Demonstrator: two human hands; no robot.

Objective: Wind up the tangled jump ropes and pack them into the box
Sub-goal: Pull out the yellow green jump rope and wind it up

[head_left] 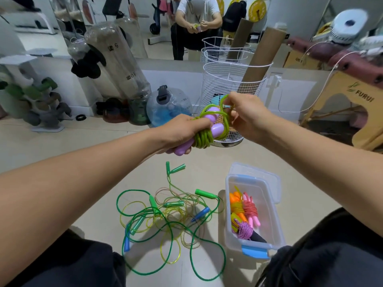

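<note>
My left hand (182,131) grips a jump rope with purple handles (216,128), its lime-green cord (202,139) coiled round the handles. My right hand (246,114) pinches a loop of that cord just above and to the right of the bundle. On the floor below lies a tangle of jump ropes (170,216) with green and blue handles. To its right stands an open clear plastic box (271,206) with blue clips, holding three wound ropes: orange, pink and a purple-black one.
A white wire basket (234,83) with cardboard tubes stands behind my hands. Large water bottles (167,106) and a dumbbell rack (37,98) line the wall at left. A wooden massage table (362,104) is at right. A mirror shows a seated person.
</note>
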